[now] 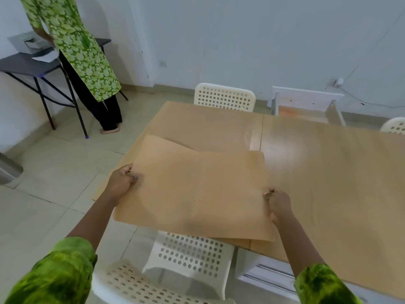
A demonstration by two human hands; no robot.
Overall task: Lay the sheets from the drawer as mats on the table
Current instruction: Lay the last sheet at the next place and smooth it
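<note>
I hold a tan sheet (pixel 197 189) flat just above the near left part of the wooden table (pixel 328 172). My left hand (pixel 121 183) pinches its left edge with the thumb on top. My right hand (pixel 277 205) pinches its right edge. A second tan sheet (pixel 162 142) lies partly under the held one, showing at the far left. An open white drawer (pixel 306 106) stands beyond the table's far edge, with an orange tint inside.
A white perforated chair (pixel 190 257) stands below the sheet at the table's near side; another (pixel 225 96) at the far side, a third (pixel 394 126) at the right. A person in a green patterned tunic (pixel 81 51) stands at a dark folding table (pixel 28 64), back left.
</note>
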